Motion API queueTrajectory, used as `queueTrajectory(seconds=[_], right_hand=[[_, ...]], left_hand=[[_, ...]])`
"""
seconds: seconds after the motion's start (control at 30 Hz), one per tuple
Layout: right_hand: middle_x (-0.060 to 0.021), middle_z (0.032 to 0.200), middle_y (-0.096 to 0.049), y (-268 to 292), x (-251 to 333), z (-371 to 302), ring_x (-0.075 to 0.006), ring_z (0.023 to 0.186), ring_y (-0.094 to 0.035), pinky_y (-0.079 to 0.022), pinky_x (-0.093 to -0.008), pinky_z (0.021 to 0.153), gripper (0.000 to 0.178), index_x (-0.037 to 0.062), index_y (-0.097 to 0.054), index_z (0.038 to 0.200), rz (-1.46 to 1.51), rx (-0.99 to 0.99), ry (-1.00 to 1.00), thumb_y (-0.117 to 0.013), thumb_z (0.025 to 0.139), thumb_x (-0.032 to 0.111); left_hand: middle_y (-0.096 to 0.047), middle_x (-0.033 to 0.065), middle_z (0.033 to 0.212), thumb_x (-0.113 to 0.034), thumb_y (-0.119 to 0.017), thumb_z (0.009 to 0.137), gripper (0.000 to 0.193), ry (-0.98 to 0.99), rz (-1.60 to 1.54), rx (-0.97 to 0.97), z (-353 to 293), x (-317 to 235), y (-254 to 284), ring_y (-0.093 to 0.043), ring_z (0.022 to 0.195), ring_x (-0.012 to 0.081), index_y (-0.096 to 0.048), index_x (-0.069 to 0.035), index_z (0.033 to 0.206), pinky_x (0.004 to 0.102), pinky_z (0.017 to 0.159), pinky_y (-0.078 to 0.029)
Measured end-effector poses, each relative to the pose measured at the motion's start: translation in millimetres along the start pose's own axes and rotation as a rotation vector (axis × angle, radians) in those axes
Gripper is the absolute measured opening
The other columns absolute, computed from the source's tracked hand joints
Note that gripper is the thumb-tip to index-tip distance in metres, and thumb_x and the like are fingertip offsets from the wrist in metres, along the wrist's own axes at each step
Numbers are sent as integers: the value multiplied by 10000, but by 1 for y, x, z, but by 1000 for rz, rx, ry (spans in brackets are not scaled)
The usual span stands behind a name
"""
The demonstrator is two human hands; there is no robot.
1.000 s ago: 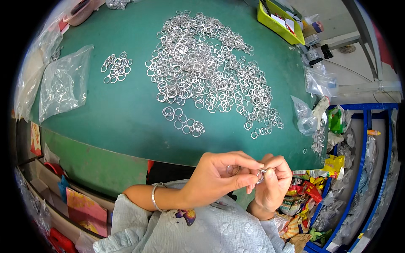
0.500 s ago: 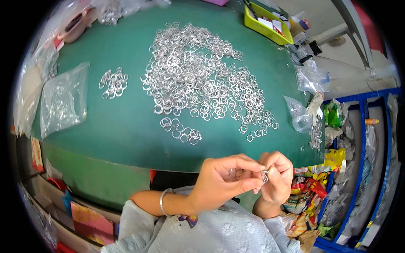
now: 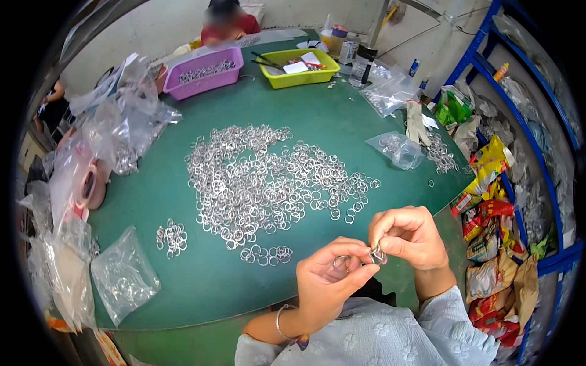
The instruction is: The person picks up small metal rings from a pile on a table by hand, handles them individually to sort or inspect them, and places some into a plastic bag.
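Near the front edge of the green table (image 3: pixel 323 226), my two hands meet. My left hand (image 3: pixel 326 277) is closed, with thumb and fingertips pinching small silver metal rings (image 3: pixel 377 256). A further ring (image 3: pixel 340 263) sits in the curl of its fingers. My right hand (image 3: pixel 412 238) pinches the same rings from the right side, its other fingers curled. How the rings are joined is too small to make out. Left of my hands lies a short row of rings (image 3: pixel 266 255), and behind it spreads a large heap of rings (image 3: pixel 244 183). Another little cluster (image 3: pixel 172 238) lies farther left.
A purple basin (image 3: pixel 183 93) of rings and a yellow-green tray (image 3: pixel 287 79) of tools stand at the back. Clear plastic bags (image 3: pixel 125 274) line the left side. On the right are a glove (image 3: pixel 416 122), loose rings and a blue shelf (image 3: pixel 531 110). A person (image 3: pixel 229 27) sits beyond.
The view has tilted up and shifted, bringing the purple basin and the person into sight. Both hands still pinch the rings together; my right wrist has swung outward to the right.
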State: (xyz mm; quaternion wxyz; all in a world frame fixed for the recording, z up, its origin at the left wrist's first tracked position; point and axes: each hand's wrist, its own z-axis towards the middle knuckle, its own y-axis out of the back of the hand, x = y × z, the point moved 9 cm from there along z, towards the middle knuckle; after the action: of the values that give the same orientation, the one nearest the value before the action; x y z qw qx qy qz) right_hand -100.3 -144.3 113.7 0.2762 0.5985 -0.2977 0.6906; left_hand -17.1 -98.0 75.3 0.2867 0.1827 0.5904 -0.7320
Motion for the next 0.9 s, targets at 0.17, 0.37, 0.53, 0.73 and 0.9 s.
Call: queueTrajectory(seconds=[0.17,0.37,0.53,0.73,0.9], right_hand=[[-55,712,-574,-4,11,-2,-61,567,-502,-411,-189,495,72,-42,-582,816,1,-20,-8,-567,801,26],[-65,712,-579,-8,10,-5,-70,562,-510,-413,-190,476,85,-52,-587,830,71,-29,-48,-577,795,25],[-71,712,-582,-9,14,-7,-71,551,-509,-415,-189,467,90,-58,-586,827,54,-44,-30,-580,793,25],[-84,707,-592,-7,16,-11,-74,539,-527,-426,-184,459,81,-62,-589,814,36,-86,-14,-585,786,14],[-92,706,-598,-5,14,-14,-85,545,-550,-450,-185,472,71,-65,-591,801,28,-119,-11,-587,780,2]], left_hand=[[-555,97,889,91,-593,717,210,24,20,15,-3,-2,-4,-506,787,114,-553,21,912,240,721,-403],[-554,93,880,98,-588,711,209,16,-14,21,-4,-7,-10,-495,783,107,-549,16,899,233,709,-392],[-557,98,885,92,-584,717,207,18,-7,36,-7,-6,-9,-506,788,114,-548,17,907,243,720,-397],[-571,111,919,134,-563,733,232,43,-98,32,-8,1,-5,-547,810,125,-567,36,943,242,720,-436],[-571,115,927,122,-550,750,218,64,-114,43,-8,4,-5,-550,825,132,-570,33,948,253,744,-442]])
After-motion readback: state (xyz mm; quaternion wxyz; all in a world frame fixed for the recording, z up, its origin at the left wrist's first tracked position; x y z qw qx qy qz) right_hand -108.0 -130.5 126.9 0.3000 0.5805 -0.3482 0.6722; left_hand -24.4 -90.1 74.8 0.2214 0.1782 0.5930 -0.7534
